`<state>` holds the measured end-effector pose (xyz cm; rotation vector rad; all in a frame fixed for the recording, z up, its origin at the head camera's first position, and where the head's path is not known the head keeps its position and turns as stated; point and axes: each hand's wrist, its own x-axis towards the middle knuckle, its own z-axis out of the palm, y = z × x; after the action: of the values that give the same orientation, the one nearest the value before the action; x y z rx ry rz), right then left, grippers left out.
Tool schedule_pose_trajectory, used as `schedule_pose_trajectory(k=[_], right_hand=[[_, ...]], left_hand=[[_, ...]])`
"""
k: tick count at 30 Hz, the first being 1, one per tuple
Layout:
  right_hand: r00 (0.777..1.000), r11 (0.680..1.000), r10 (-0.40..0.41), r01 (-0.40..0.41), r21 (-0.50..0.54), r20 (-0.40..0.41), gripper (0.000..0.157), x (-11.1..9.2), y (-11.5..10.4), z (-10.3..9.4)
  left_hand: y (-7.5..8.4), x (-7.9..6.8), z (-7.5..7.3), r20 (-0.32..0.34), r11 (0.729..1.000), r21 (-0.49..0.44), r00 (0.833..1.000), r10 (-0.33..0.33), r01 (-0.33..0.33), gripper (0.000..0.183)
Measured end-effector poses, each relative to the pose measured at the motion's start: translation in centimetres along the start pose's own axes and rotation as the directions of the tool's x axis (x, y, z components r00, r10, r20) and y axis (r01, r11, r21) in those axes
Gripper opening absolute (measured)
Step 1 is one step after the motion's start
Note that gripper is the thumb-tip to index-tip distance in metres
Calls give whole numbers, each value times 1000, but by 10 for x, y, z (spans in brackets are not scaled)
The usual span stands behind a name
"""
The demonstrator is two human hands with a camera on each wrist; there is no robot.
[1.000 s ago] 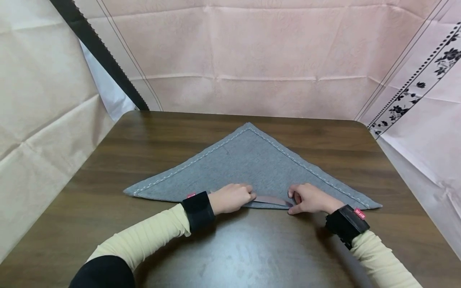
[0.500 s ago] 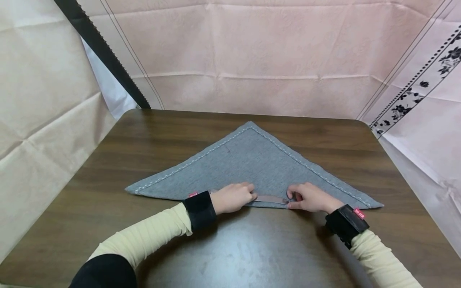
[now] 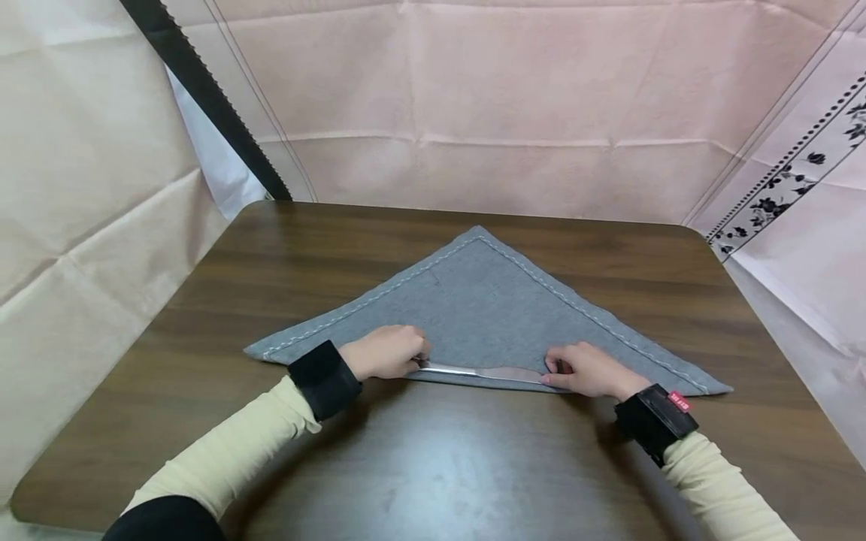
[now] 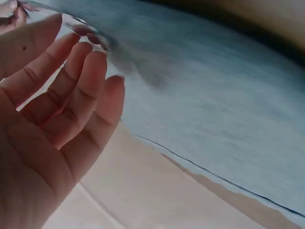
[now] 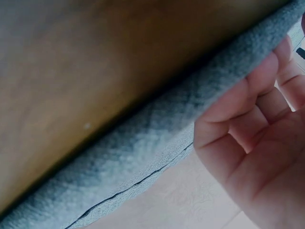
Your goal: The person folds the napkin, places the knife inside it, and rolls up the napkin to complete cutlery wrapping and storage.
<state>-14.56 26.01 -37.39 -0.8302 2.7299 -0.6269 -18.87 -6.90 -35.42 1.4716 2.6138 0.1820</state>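
Right grip (image 3: 587,370): bare hand; thumb and forefinger pinch the tip end of the knife (image 3: 504,373). Left grip (image 3: 384,352): bare hand; fingers bent, fingertips at the knife's handle end. Whether thumb and fingers close on the handle cannot be told from the views.

The knife lies lengthwise between the two grips, on the grey cloth (image 3: 473,300), just inside and roughly along its near edge. The cloth lies flat as a broad triangle: apex pointing away from the person, long edge toward the person, pale stitching following the two far edges.

A black wristband (image 3: 325,379) encircles the left wrist; a second, with a red tab (image 3: 679,401), encircles the right. Pale yellow sleeves (image 3: 230,443) cover both forearms.

The cloth rests on a dark wooden surface (image 3: 406,473) with rounded far corners. Beyond it are pale pink sheeting (image 3: 507,90), a black strip (image 3: 210,98) and a floral band (image 3: 778,197).
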Motion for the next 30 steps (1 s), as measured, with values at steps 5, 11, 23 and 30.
schedule_pose_trajectory(k=[5, 11, 23, 30], right_hand=[[1000, 1000, 14, -14, 0, 11, 23, -1, 2, -3], [1000, 1000, 9, -9, -8, 8, 23, -2, 3, -4], [1000, 1000, -18, 18, 19, -5, 20, -3, 2, -8], [999, 999, -35, 36, 40, -4, 21, -3, 4, 1]], left_hand=[[-4, -5, 2, -31, 999, -33, 999, -14, 12, 6], [-5, -5, 5, -56, 999, -44, 998, 10, -13, 7], [-3, -5, 8, -91, 998, -54, 996, 25, -30, 4], [-3, -13, 14, -108, 997, -74, 994, 27, -35, 6]])
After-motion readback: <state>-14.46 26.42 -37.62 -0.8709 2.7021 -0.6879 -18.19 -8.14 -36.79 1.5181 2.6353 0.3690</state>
